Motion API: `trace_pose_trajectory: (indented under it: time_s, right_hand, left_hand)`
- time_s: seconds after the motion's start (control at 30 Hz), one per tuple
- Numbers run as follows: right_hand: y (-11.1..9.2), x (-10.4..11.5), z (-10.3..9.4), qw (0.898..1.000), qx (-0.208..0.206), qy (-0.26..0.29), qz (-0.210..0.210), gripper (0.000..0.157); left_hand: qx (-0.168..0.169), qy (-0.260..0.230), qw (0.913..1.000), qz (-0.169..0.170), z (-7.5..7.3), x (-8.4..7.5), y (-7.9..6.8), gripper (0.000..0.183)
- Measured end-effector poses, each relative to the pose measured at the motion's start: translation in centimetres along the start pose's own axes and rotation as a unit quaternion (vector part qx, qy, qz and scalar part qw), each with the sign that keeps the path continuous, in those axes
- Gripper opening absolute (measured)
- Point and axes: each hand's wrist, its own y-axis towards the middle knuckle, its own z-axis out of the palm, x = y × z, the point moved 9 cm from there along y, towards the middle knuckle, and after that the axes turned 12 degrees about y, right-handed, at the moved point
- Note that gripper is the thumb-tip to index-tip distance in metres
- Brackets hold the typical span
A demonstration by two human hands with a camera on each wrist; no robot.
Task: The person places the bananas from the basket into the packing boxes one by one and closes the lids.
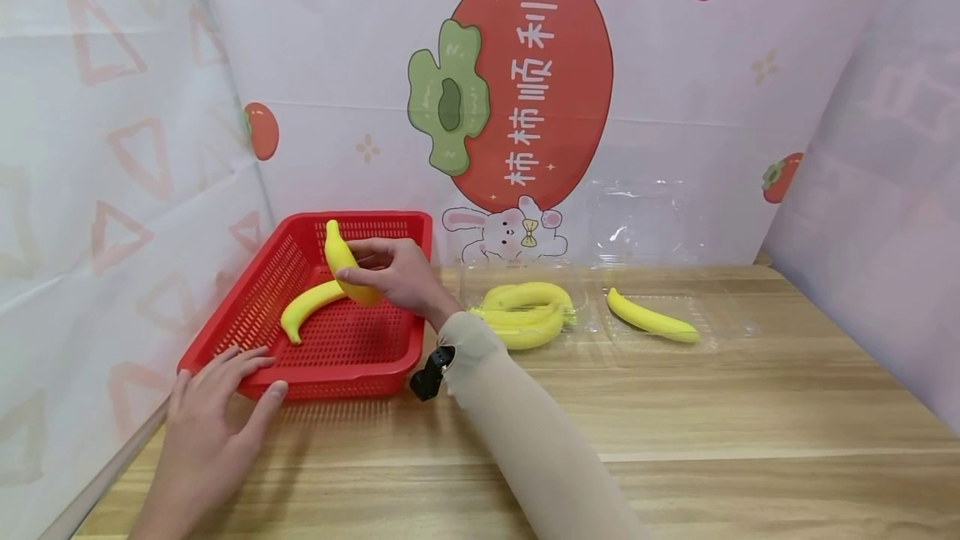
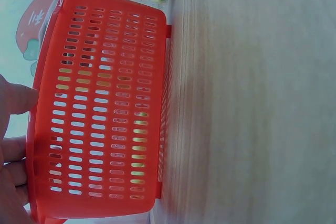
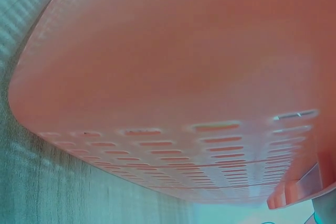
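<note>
My right hand (image 1: 401, 273) grips a yellow banana (image 1: 339, 252) above the red plastic basket (image 1: 330, 375), its stem end pointing up. A second banana (image 1: 309, 307) lies on the basket floor, partly hidden behind the held one. At the basket's front left corner, my left hand (image 1: 213, 419) rests on the rim with fingers spread and fairly straight. From the left wrist, the slotted basket wall (image 2: 100, 108) shows close up, thumb and fingers at its rim. Only the outside of the basket (image 3: 173, 77) fills most of the right wrist view; that hand is hidden there.
Right of the basket, several bananas (image 1: 528, 332) sit in a clear plastic container. Farther right, a single banana (image 1: 652, 319) lies in another clear container with its lid (image 1: 637, 223) raised. Printed cloth walls (image 1: 345, 65) stand behind and beside the wooden table (image 1: 712, 440).
</note>
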Motion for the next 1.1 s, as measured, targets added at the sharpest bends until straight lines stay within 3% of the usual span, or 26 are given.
trace_pose_trajectory:
  time_s: [0.33,0.7,1.1]
  right_hand:
    - [-0.07,0.23,0.0,1.0,0.007,0.025,-0.007,0.044]
    - [-0.07,0.39,-0.01,1.0,0.014,0.017,-0.014,0.043]
    - [-0.81,0.94,-0.26,0.999,0.0,0.017,-0.048,0.045]
  left_hand:
    - [-0.006,-0.002,1.0,0.003,-0.06,-0.01,0.04,0.043]
    - [0.005,0.005,1.0,-0.004,0.1,0.13,-0.02,0.045]
    - [-0.004,-0.001,1.0,0.001,-0.09,0.03,-0.03,0.044]
